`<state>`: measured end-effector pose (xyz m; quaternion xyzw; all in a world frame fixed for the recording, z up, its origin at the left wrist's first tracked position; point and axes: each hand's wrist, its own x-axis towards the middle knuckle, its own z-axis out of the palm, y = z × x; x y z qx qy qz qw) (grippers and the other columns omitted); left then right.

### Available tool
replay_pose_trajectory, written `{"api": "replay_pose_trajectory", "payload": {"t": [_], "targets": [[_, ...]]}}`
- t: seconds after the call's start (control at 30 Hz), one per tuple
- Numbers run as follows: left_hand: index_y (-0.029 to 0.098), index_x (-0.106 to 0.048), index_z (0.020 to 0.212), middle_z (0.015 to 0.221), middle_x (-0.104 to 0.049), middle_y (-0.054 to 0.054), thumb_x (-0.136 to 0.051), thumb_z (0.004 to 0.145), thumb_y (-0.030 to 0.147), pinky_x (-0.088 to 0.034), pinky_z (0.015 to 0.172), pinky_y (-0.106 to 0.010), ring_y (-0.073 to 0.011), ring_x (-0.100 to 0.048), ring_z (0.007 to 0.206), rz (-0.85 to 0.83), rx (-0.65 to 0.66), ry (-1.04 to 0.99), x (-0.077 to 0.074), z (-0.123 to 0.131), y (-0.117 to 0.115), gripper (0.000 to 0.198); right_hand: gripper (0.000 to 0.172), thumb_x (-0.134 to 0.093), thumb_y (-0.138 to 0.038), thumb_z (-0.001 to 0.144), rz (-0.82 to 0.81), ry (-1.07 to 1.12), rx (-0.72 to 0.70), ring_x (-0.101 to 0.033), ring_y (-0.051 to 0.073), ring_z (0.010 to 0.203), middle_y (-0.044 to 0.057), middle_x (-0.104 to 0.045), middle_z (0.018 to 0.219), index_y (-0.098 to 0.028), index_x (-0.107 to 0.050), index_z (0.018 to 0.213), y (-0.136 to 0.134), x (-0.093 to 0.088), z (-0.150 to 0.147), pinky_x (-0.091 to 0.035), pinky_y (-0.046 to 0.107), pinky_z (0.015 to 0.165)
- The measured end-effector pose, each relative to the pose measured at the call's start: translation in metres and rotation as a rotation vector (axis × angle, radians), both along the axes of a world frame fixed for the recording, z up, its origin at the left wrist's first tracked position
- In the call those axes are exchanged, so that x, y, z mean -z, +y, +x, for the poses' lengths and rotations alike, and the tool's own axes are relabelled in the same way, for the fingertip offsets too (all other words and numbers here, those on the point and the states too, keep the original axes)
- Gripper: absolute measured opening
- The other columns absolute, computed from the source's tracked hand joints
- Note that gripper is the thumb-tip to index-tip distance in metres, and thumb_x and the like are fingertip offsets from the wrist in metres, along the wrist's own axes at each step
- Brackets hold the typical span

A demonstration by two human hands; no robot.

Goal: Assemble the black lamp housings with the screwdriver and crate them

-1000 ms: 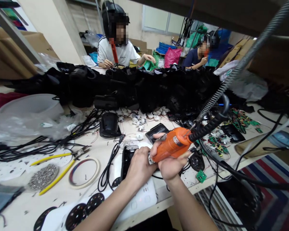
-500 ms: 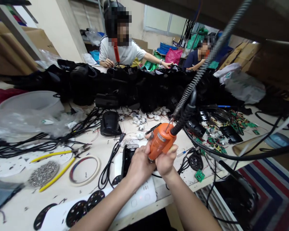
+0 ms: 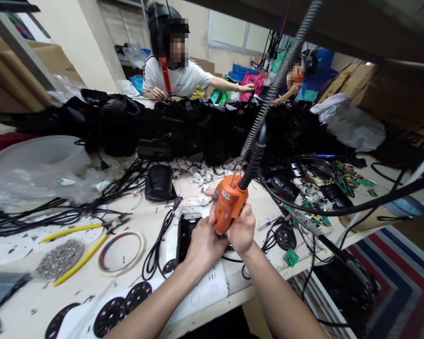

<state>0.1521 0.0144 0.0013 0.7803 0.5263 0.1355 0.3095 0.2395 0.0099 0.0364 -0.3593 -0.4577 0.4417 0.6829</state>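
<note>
My right hand (image 3: 242, 231) is wrapped round an orange electric screwdriver (image 3: 229, 203), which hangs from a coiled spring and a black cable. The tool stands nearly upright, its tip hidden behind my hands. Against its lower end, my left hand (image 3: 207, 241) is closed over a black plastic housing (image 3: 184, 242), most of which the hand covers. White panels (image 3: 212, 287) lie beneath, along with black printed discs (image 3: 138, 294).
Yellow-handled cutters (image 3: 79, 254), a heap of screws (image 3: 60, 259) and a tape roll (image 3: 122, 253) lie left. Black housings (image 3: 198, 127) are piled across the back, before two co-workers. Small motors (image 3: 201, 176) and green circuit boards (image 3: 290, 257) are scattered about; a soldering iron (image 3: 318, 235) sits right.
The screwdriver has tilted more upright, its top and spring shifting left. My hands stay in nearly the same place. The co-worker's outstretched hand across the table has risen.
</note>
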Motion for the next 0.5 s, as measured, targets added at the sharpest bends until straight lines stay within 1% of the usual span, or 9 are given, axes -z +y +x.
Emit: {"api": "replay_pose_trajectory", "payload": {"t": [0.1, 0.17, 0.23, 0.37, 0.5], "targets": [[0.016, -0.063, 0.089, 0.093, -0.065, -0.010, -0.060, 0.073, 0.020, -0.046, 0.067, -0.031, -0.0274, -0.065, 0.085, -0.022, -0.005, 0.030, -0.002, 0.000, 0.000, 0.017, 0.073, -0.041, -0.077, 0.075, 0.021, 0.037, -0.102, -0.045, 0.014, 0.045, 0.001, -0.056, 0.052, -0.012, -0.069, 0.092, 0.002, 0.001, 0.001, -0.037, 0.027, 0.046], [0.017, -0.063, 0.089, 0.095, -0.065, -0.010, -0.061, 0.072, 0.021, -0.046, 0.067, -0.030, -0.0270, -0.065, 0.086, -0.034, -0.008, 0.029, -0.003, 0.000, 0.000, 0.018, 0.075, -0.040, -0.080, 0.073, 0.013, 0.080, -0.133, -0.040, 0.012, 0.042, 0.000, -0.053, 0.049, -0.013, -0.069, 0.091, 0.004, 0.002, 0.000, -0.032, 0.025, 0.042], [0.016, -0.064, 0.090, 0.095, -0.065, -0.010, -0.061, 0.072, 0.020, -0.046, 0.068, -0.030, -0.0268, -0.065, 0.087, -0.047, -0.011, 0.007, -0.004, 0.000, 0.000, 0.019, 0.079, -0.039, -0.083, 0.071, -0.004, 0.095, -0.163, -0.037, 0.011, 0.039, 0.000, -0.051, 0.047, -0.013, -0.069, 0.088, 0.007, 0.003, 0.000, -0.029, 0.025, 0.040], [0.015, -0.063, 0.090, 0.094, -0.066, -0.011, -0.060, 0.072, 0.020, -0.045, 0.068, -0.030, -0.0267, -0.065, 0.086, -0.058, -0.019, -0.034, -0.003, -0.001, 0.000, 0.019, 0.082, -0.036, -0.088, 0.068, -0.034, 0.077, -0.171, -0.040, 0.012, 0.039, 0.000, -0.050, 0.046, -0.014, -0.068, 0.084, 0.010, 0.005, -0.001, -0.031, 0.025, 0.040], [0.016, -0.063, 0.091, 0.095, -0.066, -0.011, -0.060, 0.073, 0.022, -0.044, 0.069, -0.031, -0.0273, -0.064, 0.086, -0.040, -0.006, -0.022, 0.001, -0.001, 0.001, 0.019, 0.083, -0.034, -0.089, 0.066, -0.047, 0.087, -0.155, -0.039, 0.011, 0.037, 0.000, -0.050, 0.045, -0.014, -0.067, 0.082, 0.013, 0.007, 0.000, -0.030, 0.024, 0.037]]}}
